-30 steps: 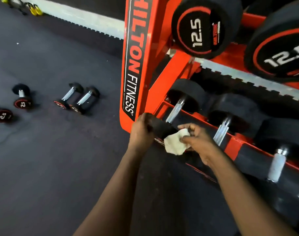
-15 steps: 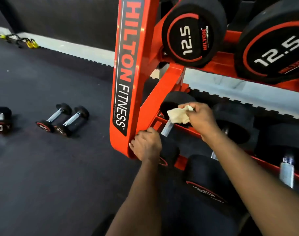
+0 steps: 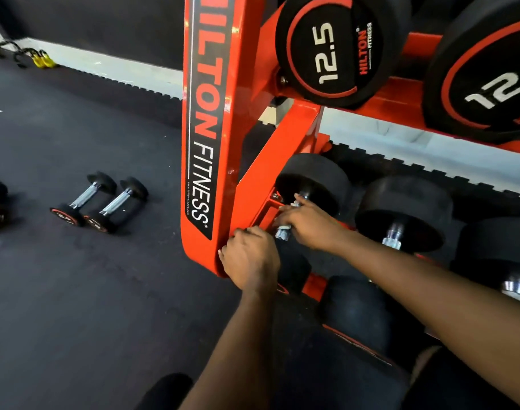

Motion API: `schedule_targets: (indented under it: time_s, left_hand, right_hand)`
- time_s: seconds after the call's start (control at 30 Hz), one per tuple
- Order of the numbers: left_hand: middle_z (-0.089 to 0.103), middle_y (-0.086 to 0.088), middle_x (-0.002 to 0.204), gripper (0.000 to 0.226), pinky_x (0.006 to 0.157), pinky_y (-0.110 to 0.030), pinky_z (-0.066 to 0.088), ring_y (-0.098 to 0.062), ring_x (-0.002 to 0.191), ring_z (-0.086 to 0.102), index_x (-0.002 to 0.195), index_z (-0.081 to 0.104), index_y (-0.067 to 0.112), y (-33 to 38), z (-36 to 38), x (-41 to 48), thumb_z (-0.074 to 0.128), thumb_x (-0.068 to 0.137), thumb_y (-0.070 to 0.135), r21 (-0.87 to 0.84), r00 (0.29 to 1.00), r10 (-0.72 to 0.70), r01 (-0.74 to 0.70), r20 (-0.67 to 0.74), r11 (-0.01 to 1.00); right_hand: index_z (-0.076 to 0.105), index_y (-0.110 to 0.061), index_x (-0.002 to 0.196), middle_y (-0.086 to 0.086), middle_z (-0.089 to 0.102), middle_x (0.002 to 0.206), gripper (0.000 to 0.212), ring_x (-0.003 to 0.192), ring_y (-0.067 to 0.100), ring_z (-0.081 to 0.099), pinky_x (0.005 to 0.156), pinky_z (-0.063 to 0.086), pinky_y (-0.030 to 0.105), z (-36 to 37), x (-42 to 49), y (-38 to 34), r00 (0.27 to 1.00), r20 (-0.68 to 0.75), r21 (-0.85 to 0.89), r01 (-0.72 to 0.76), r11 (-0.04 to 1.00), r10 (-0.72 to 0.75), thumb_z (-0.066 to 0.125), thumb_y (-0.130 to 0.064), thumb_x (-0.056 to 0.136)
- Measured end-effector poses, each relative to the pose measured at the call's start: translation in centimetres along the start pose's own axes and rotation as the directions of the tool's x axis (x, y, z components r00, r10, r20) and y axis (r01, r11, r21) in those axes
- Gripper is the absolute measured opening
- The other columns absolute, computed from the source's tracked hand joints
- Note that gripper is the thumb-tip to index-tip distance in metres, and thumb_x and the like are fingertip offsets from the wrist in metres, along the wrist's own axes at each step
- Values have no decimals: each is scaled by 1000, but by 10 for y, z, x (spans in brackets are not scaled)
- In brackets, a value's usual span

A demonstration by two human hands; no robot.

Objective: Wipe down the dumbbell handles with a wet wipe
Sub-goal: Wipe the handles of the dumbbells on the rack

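Single head-worn wide-angle view, looking forward and down from close in.

The camera sits above and just behind the person's forearms, which run in from the bottom edge to the left grip [image 3: 249, 258] and right grip [image 3: 309, 226] on a dumbbell [image 3: 312, 182] low in the orange rack [image 3: 241, 84], near mid-frame. It faces the rack's left end post, which stands close and fills the centre from top to middle. The dark floor [image 3: 75, 291] spreads away to the left, and the white wall base [image 3: 110, 66] lies farthest off, along the top.
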State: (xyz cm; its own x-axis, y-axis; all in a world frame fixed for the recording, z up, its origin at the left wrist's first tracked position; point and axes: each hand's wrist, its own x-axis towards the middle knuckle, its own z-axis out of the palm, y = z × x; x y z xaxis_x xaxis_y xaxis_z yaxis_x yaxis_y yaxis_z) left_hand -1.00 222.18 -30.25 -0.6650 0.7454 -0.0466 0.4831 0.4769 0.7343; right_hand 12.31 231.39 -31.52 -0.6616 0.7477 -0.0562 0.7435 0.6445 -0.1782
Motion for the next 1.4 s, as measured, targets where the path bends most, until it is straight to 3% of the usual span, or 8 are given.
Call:
schedule_targets:
  time_s: [0.1, 0.4, 0.53, 0.67, 0.8, 0.97, 1.07, 1.4]
  left_hand:
    - [73, -22, 98, 49, 97, -50, 50, -42, 97, 66, 95, 72, 0, 0, 0, 0, 33, 93, 30, -6, 1000, -1, 1, -6, 1000]
    - [73, -21, 94, 60, 98, -51, 50, -42, 94, 66, 90, 73, 1, 3, -5, -4, 24, 85, 35, -24, 1000, -3, 3, -24, 1000]
    - [73, -20, 92, 61, 97, -51, 50, -40, 92, 66, 89, 74, 2, 2, -4, -5, 24, 85, 36, -42, 1000, -4, 3, -22, 999]
    - [73, -22, 94, 60, 95, -50, 51, -42, 92, 66, 91, 73, 1, 4, -6, -5, 25, 85, 35, -44, 1000, -9, 9, -15, 999]
    - [72, -24, 95, 60, 95, -50, 51, -43, 93, 65, 93, 73, 0, 5, -7, -7, 25, 85, 34, -31, 1000, -4, 4, -7, 1000]
    - [72, -24, 95, 55, 95, -50, 51, -43, 92, 65, 93, 73, 0, 4, -5, -4, 29, 88, 33, -29, 1000, -12, 12, -1, 1000]
    - [72, -23, 94, 52, 96, -51, 51, -42, 92, 65, 91, 73, 0, 3, -4, -4, 31, 90, 32, -27, 1000, -8, 7, -3, 1000]
    - [73, -22, 95, 54, 97, -51, 50, -42, 93, 66, 92, 73, 1, 4, -6, -5, 30, 88, 33, -27, 1000, 9, -9, 0, 1000]
  right_hand:
    - [70, -22, 107, -7, 70, 109, 45, 107, 13, 61, 111, 36, 46, 8, -6, -9, 985, 78, 159, 140, 977, -154, 45, -4, 74]
    - [68, -15, 123, -3, 65, 129, 59, 122, 13, 55, 115, 24, 21, -2, -9, 2, 961, 66, 186, 252, 950, -268, 48, 14, 75]
    - [66, -18, 126, -1, 62, 134, 57, 131, 17, 50, 117, 32, 38, -8, -4, 22, 994, -97, 144, 61, 988, -47, 47, 10, 80]
    - [67, -11, 124, 4, 64, 131, 57, 127, 16, 53, 110, 38, 28, 2, -20, 0, 943, 13, 171, 327, 930, -334, 45, 6, 73]
    - [60, -14, 134, 3, 55, 142, 66, 138, 15, 44, 118, 26, 25, -1, -9, 27, 986, -165, 94, -3, 996, 19, 48, 15, 76]
    - [64, -14, 129, 1, 60, 136, 62, 131, 13, 49, 112, 38, 32, 3, -16, 7, 955, -11, 100, 297, 950, -297, 47, 10, 75]
    - [57, -14, 137, 4, 54, 143, 66, 138, 16, 43, 117, 32, 34, -5, -8, 27, 988, -150, 32, 27, 999, -22, 50, 12, 77]
    - [38, -8, 149, 8, 34, 157, 65, 148, 16, 25, 120, 13, 24, -8, -19, 5, 987, -162, -68, -8, 998, -3, 47, 9, 87]
